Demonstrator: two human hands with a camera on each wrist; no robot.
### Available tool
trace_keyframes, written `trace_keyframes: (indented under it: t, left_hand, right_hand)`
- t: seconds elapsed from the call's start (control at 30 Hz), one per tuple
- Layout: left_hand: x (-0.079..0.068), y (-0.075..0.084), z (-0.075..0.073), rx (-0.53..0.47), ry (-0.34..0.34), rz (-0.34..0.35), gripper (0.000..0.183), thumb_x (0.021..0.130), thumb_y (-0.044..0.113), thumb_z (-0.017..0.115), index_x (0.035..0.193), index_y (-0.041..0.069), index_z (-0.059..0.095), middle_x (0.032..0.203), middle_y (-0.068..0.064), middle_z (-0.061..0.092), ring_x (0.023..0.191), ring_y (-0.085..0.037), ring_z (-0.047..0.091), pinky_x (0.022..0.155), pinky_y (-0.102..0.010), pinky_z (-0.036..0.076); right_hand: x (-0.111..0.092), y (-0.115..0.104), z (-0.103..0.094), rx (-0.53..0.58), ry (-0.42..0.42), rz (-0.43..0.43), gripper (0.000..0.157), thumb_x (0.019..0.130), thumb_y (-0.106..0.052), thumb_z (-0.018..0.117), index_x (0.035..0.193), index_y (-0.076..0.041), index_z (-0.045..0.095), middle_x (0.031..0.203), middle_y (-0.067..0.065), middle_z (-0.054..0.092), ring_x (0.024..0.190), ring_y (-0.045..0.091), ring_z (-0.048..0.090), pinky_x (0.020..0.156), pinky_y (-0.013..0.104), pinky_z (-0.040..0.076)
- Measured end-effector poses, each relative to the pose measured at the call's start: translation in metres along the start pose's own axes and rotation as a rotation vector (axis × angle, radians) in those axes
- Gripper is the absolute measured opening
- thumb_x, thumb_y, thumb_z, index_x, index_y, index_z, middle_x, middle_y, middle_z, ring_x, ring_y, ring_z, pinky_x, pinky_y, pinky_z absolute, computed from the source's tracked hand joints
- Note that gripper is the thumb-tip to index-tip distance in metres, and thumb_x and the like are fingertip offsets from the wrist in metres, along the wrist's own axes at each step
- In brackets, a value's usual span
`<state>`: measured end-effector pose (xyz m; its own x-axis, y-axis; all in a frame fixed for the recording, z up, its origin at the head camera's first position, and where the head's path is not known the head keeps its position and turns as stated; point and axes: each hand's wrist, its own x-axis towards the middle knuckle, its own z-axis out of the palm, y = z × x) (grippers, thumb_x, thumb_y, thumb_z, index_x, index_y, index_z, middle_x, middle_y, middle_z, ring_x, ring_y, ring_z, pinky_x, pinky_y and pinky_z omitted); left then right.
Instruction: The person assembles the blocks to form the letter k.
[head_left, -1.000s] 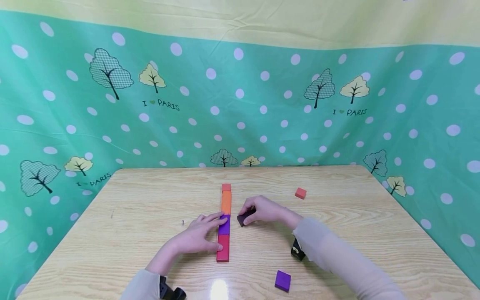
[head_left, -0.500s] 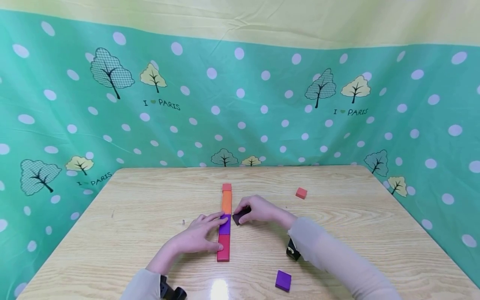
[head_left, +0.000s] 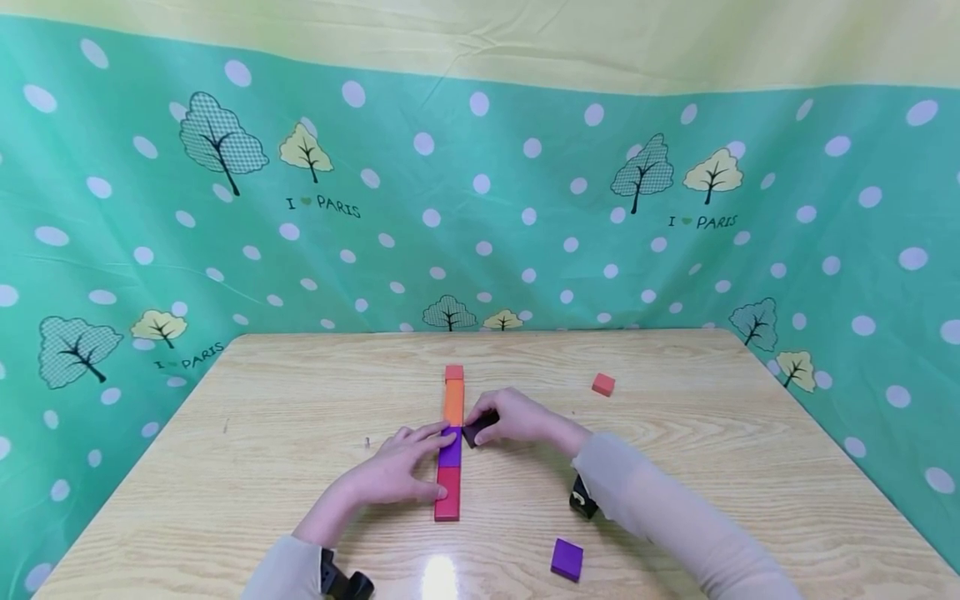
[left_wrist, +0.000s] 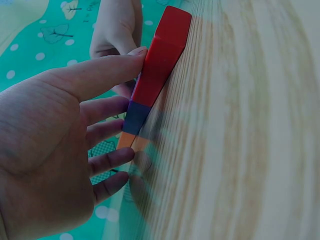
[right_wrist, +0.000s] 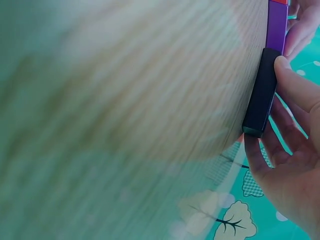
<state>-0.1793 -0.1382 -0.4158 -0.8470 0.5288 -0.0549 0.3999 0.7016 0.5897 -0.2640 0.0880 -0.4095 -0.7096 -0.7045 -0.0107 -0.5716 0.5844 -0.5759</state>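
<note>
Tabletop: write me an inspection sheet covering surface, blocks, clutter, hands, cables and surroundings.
Surface: table, pale wood grain, glare at the near side.
Job's things: in line, far to near, small red block, orange block, purple block, red block; black block close on their right, contact uncertain.
Clutter: loose purple block and loose red block, both to the right.
Hands: left hand touches the line; right hand holds the black block.
Cables: nothing seen.
Surroundings: green curtain, dotted, tree prints.

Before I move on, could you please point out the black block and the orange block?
Black block (right_wrist: pixel 260 94), right wrist view: middle of a long face.
Orange block (head_left: pixel 454 403), head view: middle of the top face.
</note>
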Motion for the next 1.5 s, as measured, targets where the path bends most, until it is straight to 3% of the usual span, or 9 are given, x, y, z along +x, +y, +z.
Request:
trace_keyframes:
  t: [0.27,0.43,0.57,0.93,1.5]
  left_hand:
    - [0.001,0.002,0.0,0.01,-0.003,0.0,0.073,0.075,0.047,0.068,0.138,0.021,0.041,0.148,-0.001,0.027,0.131,-0.044,0.02,0.098,-0.066,0.023]
    - [0.001,0.003,-0.001,0.004,0.0,-0.009,0.073,0.075,0.046,0.068,0.138,0.021,0.041,0.149,0.0,0.027,0.132,-0.046,0.017,0.098,-0.068,0.019]
    - [0.001,0.003,-0.001,0.009,0.003,-0.007,0.073,0.075,0.046,0.068,0.138,0.021,0.041,0.149,0.0,0.027,0.132,-0.046,0.018,0.097,-0.068,0.021]
    - [0.001,0.001,0.0,0.008,0.014,0.009,0.073,0.074,0.045,0.069,0.137,0.02,0.042,0.148,-0.003,0.027,0.132,-0.047,0.017,0.098,-0.068,0.018]
    - [0.0,-0.001,0.002,-0.001,0.015,0.006,0.074,0.074,0.045,0.069,0.137,0.019,0.042,0.149,-0.004,0.027,0.132,-0.046,0.017,0.098,-0.068,0.018]
  right_hand:
    - [-0.005,-0.001,-0.006,0.019,-0.011,0.021,0.028,0.078,-0.019,0.071,0.106,-0.016,0.068,0.104,-0.004,0.063,0.096,0.012,0.054,0.086,0.03,0.042]
    - [-0.01,-0.001,-0.015,0.047,0.0,0.043,0.032,0.078,-0.018,0.071,0.109,-0.014,0.066,0.107,-0.002,0.063,0.103,0.017,0.055,0.092,0.035,0.041]
    - [-0.017,0.003,-0.024,0.01,0.017,0.067,0.033,0.077,-0.019,0.072,0.109,-0.016,0.066,0.108,-0.004,0.063,0.108,0.018,0.054,0.097,0.038,0.038]
    - [-0.049,0.023,-0.045,-0.021,0.04,0.082,0.032,0.077,-0.019,0.071,0.107,-0.012,0.066,0.104,-0.002,0.063,0.1,0.02,0.055,0.09,0.044,0.044]
    - [-0.105,0.04,-0.049,-0.016,0.137,0.117,0.028,0.078,-0.017,0.07,0.104,-0.007,0.065,0.101,0.005,0.064,0.096,0.024,0.058,0.086,0.043,0.046]
